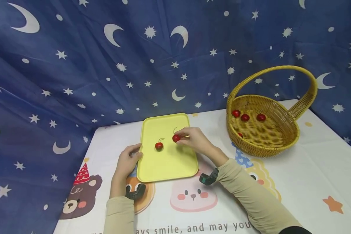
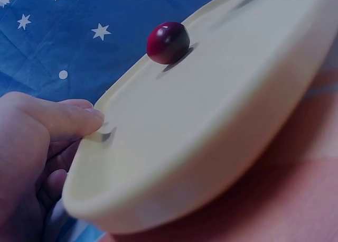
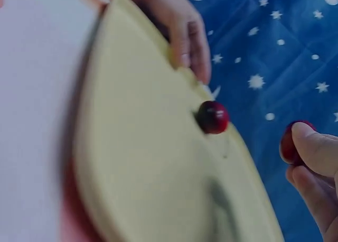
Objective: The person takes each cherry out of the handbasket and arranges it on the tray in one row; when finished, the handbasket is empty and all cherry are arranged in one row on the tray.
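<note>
A yellow rectangular tray (image 1: 167, 166) lies on the table. My left hand (image 1: 127, 163) holds its left edge, the thumb over the rim in the left wrist view and the other fingers outside it. On the tray's middle sits a red cherry (image 1: 159, 146) with a thin stem. My right hand (image 1: 197, 140) pinches a second cherry (image 1: 176, 138) between thumb and fingertips, its stem pointing up. In the right wrist view this held cherry (image 3: 289, 145) is raised above the tray surface, and a shadow falls on the tray below.
A yellow woven basket (image 1: 258, 150) with a tall arched handle stands to the right, several red cherries (image 1: 245, 117) inside it. A white cloth printed with cartoon animals covers the table. Behind hangs a dark blue curtain (image 1: 152, 71) with moons and stars.
</note>
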Motion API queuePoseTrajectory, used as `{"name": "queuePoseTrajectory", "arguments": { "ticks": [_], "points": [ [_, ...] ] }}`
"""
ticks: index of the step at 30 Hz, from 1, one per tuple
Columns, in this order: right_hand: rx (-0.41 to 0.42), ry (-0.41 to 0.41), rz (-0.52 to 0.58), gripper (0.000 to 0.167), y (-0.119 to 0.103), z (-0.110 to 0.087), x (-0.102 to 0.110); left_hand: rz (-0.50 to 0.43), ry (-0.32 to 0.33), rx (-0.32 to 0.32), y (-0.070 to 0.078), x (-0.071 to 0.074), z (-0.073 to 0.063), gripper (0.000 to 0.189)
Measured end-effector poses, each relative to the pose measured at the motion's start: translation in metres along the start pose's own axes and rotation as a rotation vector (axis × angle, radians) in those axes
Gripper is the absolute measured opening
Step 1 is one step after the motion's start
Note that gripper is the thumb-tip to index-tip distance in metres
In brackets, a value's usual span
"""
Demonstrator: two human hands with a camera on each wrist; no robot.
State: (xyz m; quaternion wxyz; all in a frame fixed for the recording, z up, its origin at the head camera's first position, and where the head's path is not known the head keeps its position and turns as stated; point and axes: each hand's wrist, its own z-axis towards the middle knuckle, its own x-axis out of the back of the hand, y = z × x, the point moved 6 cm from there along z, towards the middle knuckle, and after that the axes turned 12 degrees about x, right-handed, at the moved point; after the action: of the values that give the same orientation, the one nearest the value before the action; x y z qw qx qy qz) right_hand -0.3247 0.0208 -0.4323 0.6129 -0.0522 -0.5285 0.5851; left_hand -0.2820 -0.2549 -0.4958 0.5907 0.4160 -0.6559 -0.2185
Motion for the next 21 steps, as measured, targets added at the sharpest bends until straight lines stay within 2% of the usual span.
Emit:
{"name": "queuePoseTrajectory", "arguments": {
  "ticks": [5, 10, 16, 21],
  "points": [
    [0.019, 0.037, -0.041, 0.034, 0.004, -0.001, -0.01, 0.007, 0.002, 0.003, 0.0, 0.0, 0.001, 0.041],
    [0.018, -0.004, -0.091, 0.035, 0.003, -0.001, -0.023, 0.01, -0.002, -0.014, 0.002, 0.0, 0.001, 0.041],
    [-0.014, -0.071, -0.084, 0.034, 0.005, -0.005, -0.043, 0.009, -0.01, -0.016, 0.002, 0.001, 0.0, 0.042],
    [0.0, -0.065, -0.087, 0.033, 0.006, -0.006, -0.05, 0.003, -0.013, -0.013, 0.002, -0.001, 0.0, 0.041]
  ]
}}
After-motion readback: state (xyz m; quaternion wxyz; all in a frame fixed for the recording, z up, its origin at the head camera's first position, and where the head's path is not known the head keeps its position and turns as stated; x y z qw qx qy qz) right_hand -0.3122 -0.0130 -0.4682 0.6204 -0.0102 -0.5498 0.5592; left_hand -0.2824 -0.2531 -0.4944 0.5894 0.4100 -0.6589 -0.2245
